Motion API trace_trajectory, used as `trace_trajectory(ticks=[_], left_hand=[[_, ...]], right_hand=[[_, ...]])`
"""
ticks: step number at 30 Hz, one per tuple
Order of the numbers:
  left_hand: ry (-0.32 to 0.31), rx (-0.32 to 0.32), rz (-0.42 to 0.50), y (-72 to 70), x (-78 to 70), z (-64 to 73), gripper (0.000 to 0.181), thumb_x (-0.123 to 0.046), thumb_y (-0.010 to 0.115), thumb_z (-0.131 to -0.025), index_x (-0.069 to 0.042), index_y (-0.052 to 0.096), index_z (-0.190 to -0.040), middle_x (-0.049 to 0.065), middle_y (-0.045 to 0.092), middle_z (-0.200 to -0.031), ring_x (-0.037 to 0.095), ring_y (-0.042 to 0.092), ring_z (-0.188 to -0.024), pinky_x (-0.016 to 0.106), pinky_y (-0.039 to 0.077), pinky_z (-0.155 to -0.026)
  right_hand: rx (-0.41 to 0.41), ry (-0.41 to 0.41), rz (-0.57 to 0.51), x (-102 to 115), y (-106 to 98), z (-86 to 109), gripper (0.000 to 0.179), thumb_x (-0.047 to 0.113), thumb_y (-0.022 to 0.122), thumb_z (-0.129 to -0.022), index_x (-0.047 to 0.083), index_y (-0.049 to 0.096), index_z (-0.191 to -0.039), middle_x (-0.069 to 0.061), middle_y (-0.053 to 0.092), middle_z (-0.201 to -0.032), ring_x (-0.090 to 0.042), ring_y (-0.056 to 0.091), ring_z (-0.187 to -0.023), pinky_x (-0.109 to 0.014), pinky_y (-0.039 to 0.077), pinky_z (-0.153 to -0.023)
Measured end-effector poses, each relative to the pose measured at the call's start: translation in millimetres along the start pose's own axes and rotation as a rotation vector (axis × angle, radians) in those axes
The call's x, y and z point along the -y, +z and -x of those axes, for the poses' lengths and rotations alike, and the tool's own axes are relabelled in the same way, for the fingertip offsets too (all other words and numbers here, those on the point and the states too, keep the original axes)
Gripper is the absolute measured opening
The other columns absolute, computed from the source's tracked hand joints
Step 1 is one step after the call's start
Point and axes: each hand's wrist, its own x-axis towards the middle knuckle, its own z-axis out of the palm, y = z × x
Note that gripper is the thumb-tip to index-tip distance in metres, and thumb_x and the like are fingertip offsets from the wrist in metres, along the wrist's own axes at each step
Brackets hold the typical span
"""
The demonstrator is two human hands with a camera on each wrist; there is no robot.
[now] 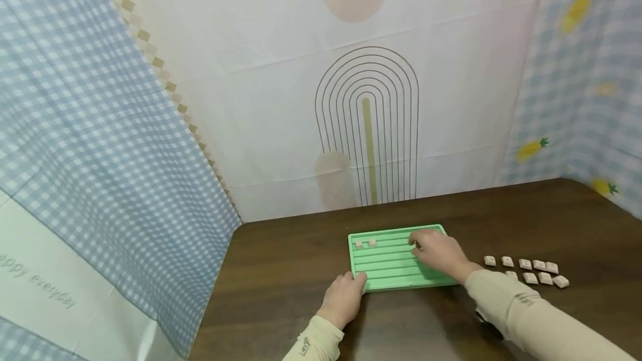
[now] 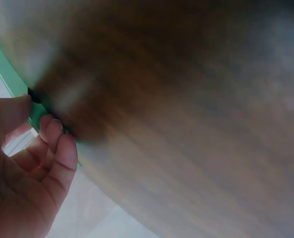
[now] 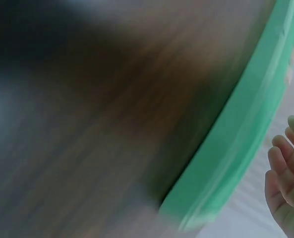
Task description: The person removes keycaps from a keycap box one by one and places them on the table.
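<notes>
A light green ridged tray [image 1: 386, 282] lies on the table. Its near left corner is held by my left hand [image 1: 343, 297], with the thumb and curled fingers at the rim in the left wrist view. Two small cream keycaps [image 1: 373, 243] sit in the upper left of the tray. Over the tray's right half is my right hand [image 1: 438, 250], fingers bent and pointing left. In the right wrist view its thumb and fingertips come close together at the frame's edge; I cannot tell whether something small is between them.
Several more cream keycaps [image 1: 539, 265] lie in two rough rows on the dark wooden table [image 1: 281, 272], right of the tray and partly behind the right sleeve [image 1: 501, 288]. A patterned white cloth [image 1: 271, 127] hangs behind the table, with checked cloths at both sides.
</notes>
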Motion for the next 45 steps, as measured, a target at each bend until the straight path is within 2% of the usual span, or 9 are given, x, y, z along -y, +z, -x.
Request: trace_trajectory(ticks=[7, 11, 15, 19, 24, 33, 37, 41, 45], left_hand=[[0.004, 0.018, -0.011, 2.4, -1.6, 0.6, 0.012, -0.022, 0.060, -0.088, -0.015, 0.049, -0.089, 0.006, 0.056, -0.077, 0.019, 0.052, -0.062, 0.028, 0.041, -0.050], [-0.004, 0.038, -0.013, 1.9, -1.1, -0.1, 0.012, -0.022, 0.059, -0.089, -0.016, 0.049, -0.088, 0.005, 0.056, -0.077, 0.018, 0.052, -0.062, 0.027, 0.042, -0.051], [-0.013, 0.028, -0.026, 2.7, 0.2, -1.4, 0.012, -0.022, 0.058, -0.090, -0.016, 0.047, -0.089, 0.005, 0.056, -0.078, 0.018, 0.052, -0.063, 0.027, 0.042, -0.051], [-0.007, 0.012, -0.048, 5.6, -0.8, -0.5, 0.013, -0.023, 0.057, -0.090, -0.016, 0.047, -0.089, 0.005, 0.055, -0.076, 0.018, 0.050, -0.062, 0.026, 0.041, -0.050], [0.005, -0.023, -0.075, 6.9, -0.6, -0.4, 0.013, -0.024, 0.057, -0.089, -0.016, 0.047, -0.088, 0.005, 0.055, -0.075, 0.017, 0.050, -0.060, 0.025, 0.041, -0.050], [-0.004, 0.000, -0.084, 6.3, -0.1, -0.7, 0.014, -0.024, 0.060, -0.088, -0.017, 0.048, -0.090, 0.005, 0.056, -0.077, 0.018, 0.052, -0.062, 0.026, 0.043, -0.051], [0.008, -0.012, -0.088, 7.8, -0.9, -0.3, 0.014, -0.024, 0.061, -0.087, -0.016, 0.049, -0.090, 0.005, 0.056, -0.076, 0.018, 0.051, -0.061, 0.026, 0.042, -0.050], [0.010, -0.023, -0.081, 7.9, -0.7, -1.1, 0.015, -0.024, 0.061, -0.087, -0.016, 0.048, -0.090, 0.005, 0.056, -0.077, 0.018, 0.051, -0.060, 0.027, 0.041, -0.048], [0.002, -0.019, -0.069, 2.5, 1.0, -1.5, 0.015, -0.023, 0.060, -0.088, -0.015, 0.048, -0.090, 0.005, 0.055, -0.077, 0.019, 0.051, -0.061, 0.028, 0.041, -0.048]], right_hand=[[0.014, -0.012, 0.013, 29.0, 33.7, -30.9, 0.016, 0.014, 0.065, -0.083, 0.010, 0.066, -0.099, -0.005, 0.066, -0.096, -0.022, 0.063, -0.083, -0.033, 0.049, -0.060], [0.023, -0.004, 0.014, 40.4, 40.3, -43.8, 0.020, 0.018, 0.065, -0.085, 0.011, 0.065, -0.103, -0.006, 0.065, -0.099, -0.024, 0.062, -0.089, -0.034, 0.050, -0.062], [0.045, 0.011, 0.003, 48.7, 42.1, -53.8, 0.022, 0.022, 0.065, -0.086, 0.011, 0.064, -0.105, -0.006, 0.065, -0.100, -0.026, 0.060, -0.092, -0.038, 0.051, -0.066], [0.079, 0.015, 0.018, 53.1, 43.0, -56.4, 0.019, 0.022, 0.062, -0.087, 0.012, 0.064, -0.104, -0.006, 0.064, -0.099, -0.026, 0.059, -0.093, -0.040, 0.051, -0.068], [0.066, 0.012, 0.054, 57.2, 44.4, -58.2, 0.014, 0.018, 0.063, -0.087, 0.013, 0.065, -0.099, -0.004, 0.064, -0.096, -0.023, 0.058, -0.089, -0.037, 0.051, -0.067], [0.045, 0.014, 0.075, 58.9, 49.4, -57.4, 0.012, 0.017, 0.063, -0.086, 0.012, 0.064, -0.097, -0.004, 0.063, -0.092, -0.021, 0.057, -0.083, -0.034, 0.050, -0.062], [0.026, 0.017, 0.073, 58.7, 50.7, -55.4, 0.011, 0.016, 0.063, -0.087, 0.011, 0.064, -0.096, -0.004, 0.063, -0.091, -0.021, 0.057, -0.083, -0.034, 0.050, -0.064], [-0.001, 0.005, 0.065, 59.2, 46.0, -54.5, 0.010, 0.016, 0.063, -0.087, 0.010, 0.064, -0.095, -0.004, 0.063, -0.089, -0.021, 0.057, -0.082, -0.033, 0.050, -0.063], [-0.045, -0.017, 0.030, 61.2, 31.3, -55.9, 0.009, 0.015, 0.060, -0.088, 0.010, 0.065, -0.094, -0.004, 0.063, -0.089, -0.020, 0.057, -0.083, -0.033, 0.050, -0.065]])
